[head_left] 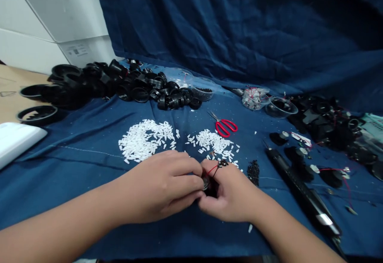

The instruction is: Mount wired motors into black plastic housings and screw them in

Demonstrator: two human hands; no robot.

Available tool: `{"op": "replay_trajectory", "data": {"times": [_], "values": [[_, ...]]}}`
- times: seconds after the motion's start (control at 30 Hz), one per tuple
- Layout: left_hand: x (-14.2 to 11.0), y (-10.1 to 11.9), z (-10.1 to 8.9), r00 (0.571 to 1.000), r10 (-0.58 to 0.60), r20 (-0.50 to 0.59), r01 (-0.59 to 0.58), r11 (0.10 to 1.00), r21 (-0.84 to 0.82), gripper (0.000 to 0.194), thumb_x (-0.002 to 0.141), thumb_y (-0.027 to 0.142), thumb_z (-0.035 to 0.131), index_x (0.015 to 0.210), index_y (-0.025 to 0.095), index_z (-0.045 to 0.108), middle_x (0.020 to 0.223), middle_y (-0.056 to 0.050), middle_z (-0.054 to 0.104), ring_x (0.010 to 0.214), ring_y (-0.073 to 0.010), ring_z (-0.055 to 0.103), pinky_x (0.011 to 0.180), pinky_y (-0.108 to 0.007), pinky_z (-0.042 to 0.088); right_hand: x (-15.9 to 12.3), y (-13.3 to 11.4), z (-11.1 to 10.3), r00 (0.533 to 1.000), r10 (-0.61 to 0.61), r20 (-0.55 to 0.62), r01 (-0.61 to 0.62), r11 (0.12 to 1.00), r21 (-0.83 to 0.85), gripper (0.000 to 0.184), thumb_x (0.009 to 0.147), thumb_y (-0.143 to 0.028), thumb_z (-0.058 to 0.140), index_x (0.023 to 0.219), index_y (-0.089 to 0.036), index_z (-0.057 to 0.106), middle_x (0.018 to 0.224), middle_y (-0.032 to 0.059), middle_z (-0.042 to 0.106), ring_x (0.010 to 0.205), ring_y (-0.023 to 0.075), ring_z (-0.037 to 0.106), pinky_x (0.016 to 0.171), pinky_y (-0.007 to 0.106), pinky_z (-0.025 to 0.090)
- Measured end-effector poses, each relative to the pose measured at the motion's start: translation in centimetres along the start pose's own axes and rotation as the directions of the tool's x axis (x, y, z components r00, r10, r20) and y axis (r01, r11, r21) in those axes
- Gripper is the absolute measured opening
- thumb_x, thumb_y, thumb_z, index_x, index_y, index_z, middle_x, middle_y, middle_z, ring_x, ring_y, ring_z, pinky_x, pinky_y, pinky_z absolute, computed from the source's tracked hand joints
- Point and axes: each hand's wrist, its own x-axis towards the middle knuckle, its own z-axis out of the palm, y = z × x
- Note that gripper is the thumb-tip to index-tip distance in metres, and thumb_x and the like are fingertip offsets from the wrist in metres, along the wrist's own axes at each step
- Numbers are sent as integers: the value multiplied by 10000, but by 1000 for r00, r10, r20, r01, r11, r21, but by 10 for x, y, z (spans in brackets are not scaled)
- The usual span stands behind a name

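My left hand and my right hand meet over the blue cloth, their fingers pinching a small round black part with red wires from both sides. Much of that part is hidden by my fingers. A thin red wire runs across the back of my right hand's fingers to a small dark component. Just beyond my hands lie two heaps of small white plastic pieces. A little pile of black granules sits close to my right hand.
Red-handled scissors lie beyond my hands. A long black tool lies to the right, among wired black parts. Black plastic rings are heaped at the back left, near clear plastic cups. A white box stands at the left edge.
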Motion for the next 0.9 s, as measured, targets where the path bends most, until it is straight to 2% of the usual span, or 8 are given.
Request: {"op": "replay_trajectory", "data": {"times": [0.13,0.27,0.37,0.5,0.6,0.73,0.83,0.9], "values": [[3,4,0,999,43,-30,-42,999,29,116,1027,204,624,1107,209,708,1010,-39,745,875,-203,627,775,-353,492,1,-2,1,1000,14,11,-13,999,-45,260,774,-344,715,912,-240,521,797,-44,551,714,148,482,647,297,337],[6,9,-3,997,61,-44,-57,995,79,116,1018,215,625,1078,207,724,946,-36,748,852,-205,646,749,-356,512,5,0,8,997,61,-53,-69,983,-167,293,757,-383,720,881,-230,502,853,-10,558,758,173,490,689,316,359],[9,12,-6,995,84,-52,-79,993,92,124,1023,219,619,1086,207,725,913,-40,744,827,-195,657,721,-343,521,6,4,15,998,8,-59,-22,972,-233,210,769,-367,676,835,-222,539,865,14,560,826,197,527,748,330,396],[9,16,-7,995,94,-42,-89,990,113,98,1018,237,645,1078,232,722,887,-32,734,805,-177,647,698,-317,513,5,9,19,996,-50,-73,29,964,-265,187,733,-353,645,743,-217,516,787,12,540,747,185,506,708,327,381],[8,19,-3,994,100,-33,-94,986,140,57,1004,259,679,1006,229,727,857,-5,731,768,-163,623,655,-328,478,1,11,21,992,-114,-58,97,967,-237,189,740,-368,654,727,-216,543,765,12,566,724,180,535,681,316,389],[6,21,2,992,109,-56,-98,980,174,134,977,327,750,913,210,752,870,45,767,734,-145,598,599,-355,432,-4,13,24,987,-148,-66,128,961,-244,206,791,-416,677,763,-220,621,788,30,629,731,206,610,666,333,432],[5,19,3,989,104,-101,-88,984,158,165,972,368,763,919,215,794,949,77,803,730,-129,585,600,-351,466,-10,25,30,983,-175,-49,148,927,-344,133,806,-368,674,811,-235,661,837,46,684,770,256,679,683,371,494],[2,19,3,990,113,-83,-99,982,160,195,1013,375,706,951,233,824,973,96,813,731,-124,588,609,-339,498,-15,42,37,970,-243,-24,208,876,-436,119,788,-362,697,823,-252,669,829,48,695,756,280,692,665,387,512]]}}
